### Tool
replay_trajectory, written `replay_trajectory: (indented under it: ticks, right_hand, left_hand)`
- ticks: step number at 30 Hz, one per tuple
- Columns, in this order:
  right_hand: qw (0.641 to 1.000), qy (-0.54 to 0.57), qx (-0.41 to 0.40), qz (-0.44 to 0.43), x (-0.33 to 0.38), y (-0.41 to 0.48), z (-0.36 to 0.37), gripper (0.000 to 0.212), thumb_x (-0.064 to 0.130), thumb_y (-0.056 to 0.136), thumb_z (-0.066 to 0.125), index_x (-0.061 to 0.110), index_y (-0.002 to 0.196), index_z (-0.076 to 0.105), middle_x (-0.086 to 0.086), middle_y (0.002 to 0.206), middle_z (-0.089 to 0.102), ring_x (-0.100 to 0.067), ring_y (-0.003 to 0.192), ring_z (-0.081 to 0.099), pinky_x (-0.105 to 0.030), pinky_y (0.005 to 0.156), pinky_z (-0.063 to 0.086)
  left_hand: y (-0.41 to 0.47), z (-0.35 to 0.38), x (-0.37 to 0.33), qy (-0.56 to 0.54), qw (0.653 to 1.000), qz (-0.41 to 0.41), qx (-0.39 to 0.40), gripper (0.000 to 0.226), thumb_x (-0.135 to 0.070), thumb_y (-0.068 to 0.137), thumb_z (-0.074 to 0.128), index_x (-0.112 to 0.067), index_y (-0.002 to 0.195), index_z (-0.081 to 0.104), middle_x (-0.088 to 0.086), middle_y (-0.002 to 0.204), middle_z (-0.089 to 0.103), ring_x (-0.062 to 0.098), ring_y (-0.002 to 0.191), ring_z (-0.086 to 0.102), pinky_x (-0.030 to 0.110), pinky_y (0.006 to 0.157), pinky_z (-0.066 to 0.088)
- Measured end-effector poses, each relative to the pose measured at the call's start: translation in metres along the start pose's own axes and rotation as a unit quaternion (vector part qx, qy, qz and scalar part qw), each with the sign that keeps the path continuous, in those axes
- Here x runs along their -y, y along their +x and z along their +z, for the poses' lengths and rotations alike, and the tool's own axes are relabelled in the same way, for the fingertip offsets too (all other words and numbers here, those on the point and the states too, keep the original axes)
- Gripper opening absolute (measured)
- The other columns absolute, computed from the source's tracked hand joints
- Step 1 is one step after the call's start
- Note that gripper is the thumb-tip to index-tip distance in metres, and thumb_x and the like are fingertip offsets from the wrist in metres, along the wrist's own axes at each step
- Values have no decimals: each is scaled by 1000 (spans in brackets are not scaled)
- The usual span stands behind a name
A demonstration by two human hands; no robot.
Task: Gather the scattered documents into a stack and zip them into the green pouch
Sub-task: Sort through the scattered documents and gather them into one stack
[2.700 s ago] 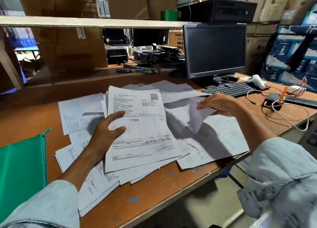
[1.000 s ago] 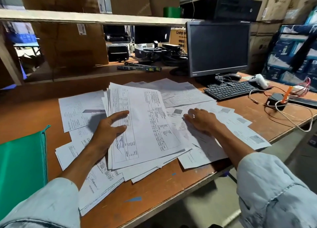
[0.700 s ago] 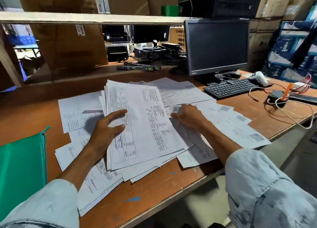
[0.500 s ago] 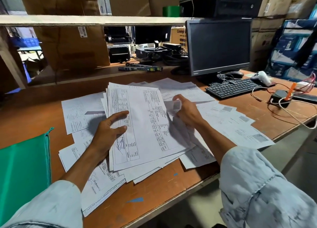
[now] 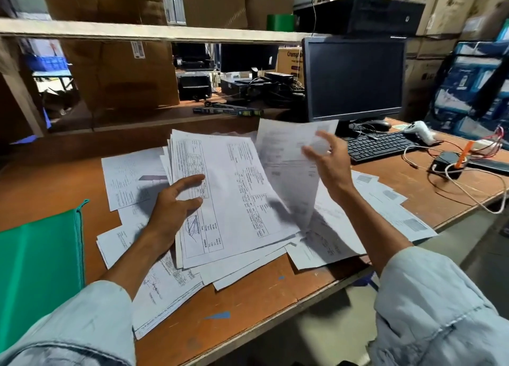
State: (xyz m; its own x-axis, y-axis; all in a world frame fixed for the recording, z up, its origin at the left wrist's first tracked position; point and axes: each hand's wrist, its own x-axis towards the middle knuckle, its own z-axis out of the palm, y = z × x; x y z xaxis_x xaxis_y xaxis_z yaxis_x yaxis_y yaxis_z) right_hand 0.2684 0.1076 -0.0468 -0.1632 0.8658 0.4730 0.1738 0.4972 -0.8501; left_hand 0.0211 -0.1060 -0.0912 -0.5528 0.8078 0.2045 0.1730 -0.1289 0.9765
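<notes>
Now, papers half gathered on the desk (image 5: 248, 305), one sheet in the air.

Left hand (image 5: 176, 203) grips the left edge of the main stack (image 5: 237, 200), thumb on top; right hand (image 5: 330, 167) pinches a single lifted sheet (image 5: 286, 170), blurred, just in front of the monitor (image 5: 355, 79). Loose sheets (image 5: 399, 214) to the right reach the desk's near edge, one corner overhanging. Bare wood shows along the near edge and between the papers and the green pouch (image 5: 38, 269), which lies flat at near left, apart from them. Pages are white with printed tables and a pen scribble; the text is too small to read. A far carton (image 5: 289, 60) reads "Crompt".
</notes>
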Motion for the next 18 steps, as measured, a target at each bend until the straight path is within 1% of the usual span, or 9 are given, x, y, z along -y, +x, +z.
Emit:
replay_trajectory:
  ticks: [2,3,5,7,10,12,14,16,18]
  right_hand:
    - [983,-6,173,54,-4,-4,-3,41,12,72,80,23,110,72,6,120,66,-12,95,65,-29,82,56]
    - [978,-59,196,43,-5,-8,-3,38,7,72,78,22,107,75,2,119,69,-15,91,67,-27,76,56]
    - [983,-157,85,-29,-2,-11,-1,32,1,80,70,17,108,75,-2,119,70,-19,95,68,-25,79,54]
    - [980,-160,-22,-113,9,-7,-1,41,3,85,68,17,123,66,-2,127,66,-18,109,63,-25,94,48]
    - [988,101,-21,-115,32,4,-8,63,-2,77,71,20,134,57,-2,134,59,-17,118,57,-35,104,47]
    - [932,360,1,-44,47,10,-18,58,-8,78,66,13,131,60,-7,128,62,-24,113,61,-42,102,49]
    - [863,502,50,30,56,11,-17,44,-5,87,58,11,128,60,-6,128,62,-22,107,65,-38,99,52]
    - [885,439,124,95,63,1,-8,36,-7,89,51,11,118,63,-2,114,67,-12,79,69,-23,70,57]
    - [954,188,217,84,66,-21,5,29,-12,90,49,3,109,64,0,92,69,-12,73,65,-24,64,55]
  left_hand:
    - [0,1,1,2,1000,-4,3,47,6,92,59,-27,124,68,-25,122,61,13,126,54,38,105,47]
    - [0,1,2,4,1000,-5,2,47,6,92,59,-28,123,68,-24,122,61,14,126,55,40,105,47]
    - [0,0,2,1,1000,-12,2,47,5,92,59,-30,122,69,-24,124,61,17,127,55,44,105,47]
    - [0,-1,3,-21,999,-25,0,48,5,92,59,-32,121,69,-22,129,58,21,127,56,48,104,48]
    - [0,0,2,-25,999,-37,-13,50,7,92,57,-29,126,66,-13,135,55,22,125,57,47,103,50]
    - [1,1,1,-5,999,-32,-17,52,8,92,57,-27,131,64,-10,138,51,19,123,58,41,102,51]
    - [-1,0,-1,30,999,-16,-11,53,7,92,57,-26,133,62,-9,140,49,15,125,52,31,100,48]
    - [0,-1,0,40,999,-14,-9,50,5,93,56,-25,133,62,-8,138,53,14,120,54,26,93,49]
    - [-1,-1,-4,-7,999,-46,-8,45,1,96,52,-24,130,64,-4,128,63,17,103,66,28,79,58]
